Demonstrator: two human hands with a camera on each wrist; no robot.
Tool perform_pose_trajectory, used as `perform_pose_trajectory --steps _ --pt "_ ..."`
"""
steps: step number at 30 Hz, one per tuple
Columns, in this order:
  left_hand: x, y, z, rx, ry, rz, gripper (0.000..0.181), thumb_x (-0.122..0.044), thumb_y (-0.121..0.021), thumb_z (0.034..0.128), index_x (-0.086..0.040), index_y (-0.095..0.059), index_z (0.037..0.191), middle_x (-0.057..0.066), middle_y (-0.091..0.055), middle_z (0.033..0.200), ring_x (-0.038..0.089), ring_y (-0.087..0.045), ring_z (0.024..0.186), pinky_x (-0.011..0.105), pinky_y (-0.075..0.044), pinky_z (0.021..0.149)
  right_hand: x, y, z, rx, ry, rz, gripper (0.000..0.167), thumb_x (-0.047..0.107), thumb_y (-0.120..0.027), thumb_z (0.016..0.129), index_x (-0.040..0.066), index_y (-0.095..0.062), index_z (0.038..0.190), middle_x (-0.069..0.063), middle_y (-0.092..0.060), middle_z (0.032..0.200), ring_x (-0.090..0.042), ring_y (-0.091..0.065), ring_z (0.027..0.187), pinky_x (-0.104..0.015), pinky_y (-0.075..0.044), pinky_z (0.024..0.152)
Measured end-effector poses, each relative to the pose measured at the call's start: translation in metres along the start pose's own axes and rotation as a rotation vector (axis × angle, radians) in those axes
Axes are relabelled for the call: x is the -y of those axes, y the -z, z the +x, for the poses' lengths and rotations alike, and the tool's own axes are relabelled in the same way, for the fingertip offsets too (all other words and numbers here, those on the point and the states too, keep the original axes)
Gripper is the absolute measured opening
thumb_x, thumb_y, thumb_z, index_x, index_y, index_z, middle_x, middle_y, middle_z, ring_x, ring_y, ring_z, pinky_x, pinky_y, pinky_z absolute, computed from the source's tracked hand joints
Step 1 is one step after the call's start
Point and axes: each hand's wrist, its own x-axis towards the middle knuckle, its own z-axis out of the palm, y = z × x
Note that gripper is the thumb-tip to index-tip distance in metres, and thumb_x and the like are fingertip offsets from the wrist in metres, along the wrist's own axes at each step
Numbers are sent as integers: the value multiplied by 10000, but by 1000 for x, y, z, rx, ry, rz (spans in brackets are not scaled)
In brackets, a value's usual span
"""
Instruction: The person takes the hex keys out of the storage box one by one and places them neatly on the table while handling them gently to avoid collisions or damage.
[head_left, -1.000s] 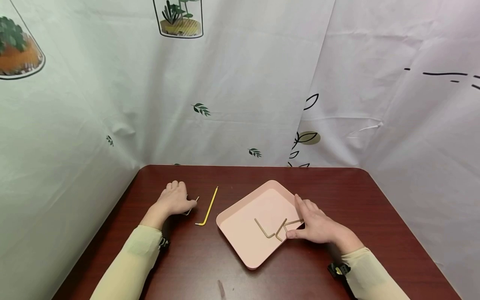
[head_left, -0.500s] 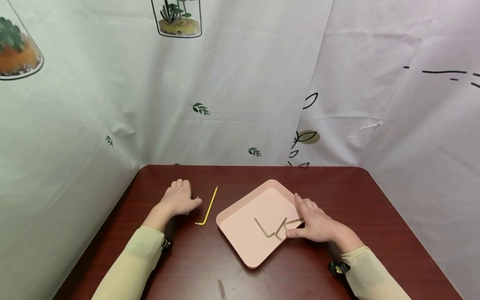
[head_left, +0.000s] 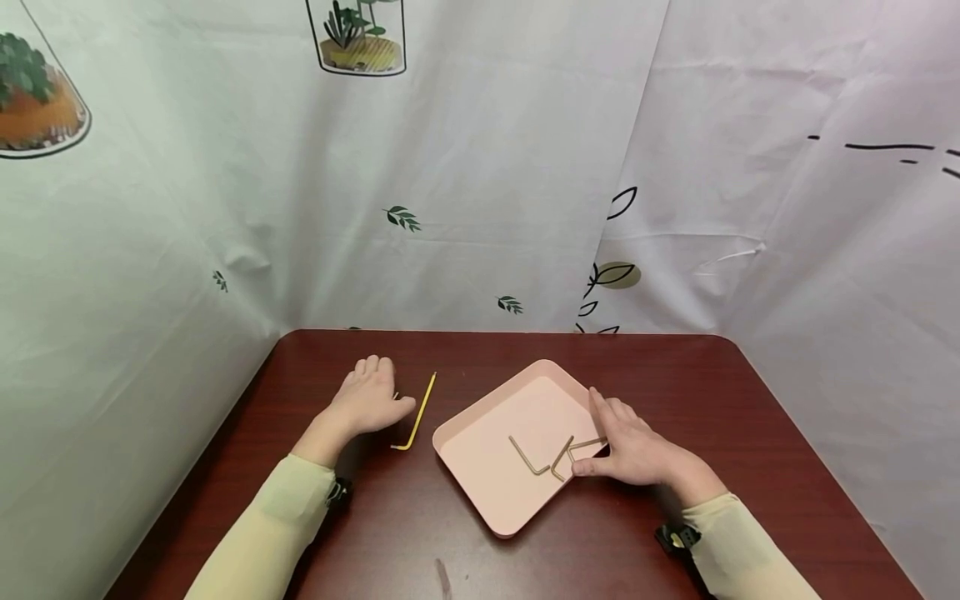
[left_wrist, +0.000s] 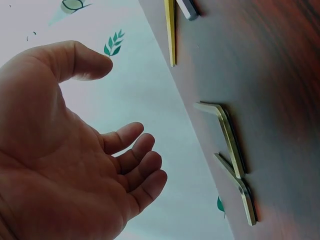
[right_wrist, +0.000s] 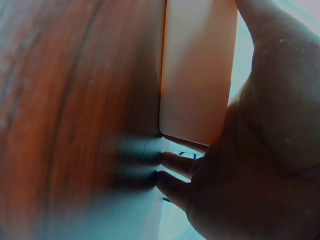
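Note:
My left hand (head_left: 371, 398) hovers palm down over the table's left part, its fingers relaxed and holding nothing. Beneath it lie two brass-coloured hex keys, a longer one (left_wrist: 230, 135) and another (left_wrist: 242, 192), almost hidden from the head view. A yellow hex key (head_left: 422, 412) rests just right of that hand. With thumb and fingers on either side of its right corner, my right hand (head_left: 633, 442) holds the pink tray (head_left: 502, 504). Inside the tray are a hex key (head_left: 527, 457), a second hex key (head_left: 560, 458) and a third hex key (head_left: 588, 444), partly covered by the hand.
The dark red wooden table (head_left: 397, 533) has rounded far corners. White curtains (head_left: 465, 167) printed with plants hang behind it and along both sides.
My left hand has shifted right, toward the yellow hex key, and covers more of the keys below it. The right hand and tray have stayed in place.

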Motion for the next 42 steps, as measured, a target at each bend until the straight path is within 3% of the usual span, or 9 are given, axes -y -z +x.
perform_pose_trajectory --steps 19,32,37,42 --pt "-28 -2 -6 -13 -70 29 409 -372 -699 868 -53 -496 1024 128 -475 1066 362 -457 1062 538 -444 964 1 0 0 7 -6 8 1352 666 -886 851 -139 -196 1688 -291 -497 1529 -504 -464 1444 -673 -418 1152" --pt "-48 0 -14 -10 -126 16 372 -338 -689 841 -76 -482 1004 89 -440 1003 309 -420 979 484 -407 903 1 1 0 6 -3 7 1348 674 -881 853 -139 -202 1688 -291 -496 1535 -507 -467 1446 -677 -419 1150" --pt "-52 -3 -17 9 -138 20 421 -356 -694 869 -44 -506 1082 92 -444 1029 313 -422 1005 494 -403 918 -1 -2 0 3 2 14 1350 690 -872 855 -142 -208 1685 -297 -496 1530 -516 -471 1441 -682 -419 1148" --pt "-58 -4 -18 20 -162 24 594 -381 -697 886 40 -550 1279 136 -496 1131 339 -455 1086 511 -428 967 -1 -3 0 4 6 16 1349 696 -867 859 -145 -208 1683 -302 -495 1527 -521 -472 1434 -686 -417 1145"
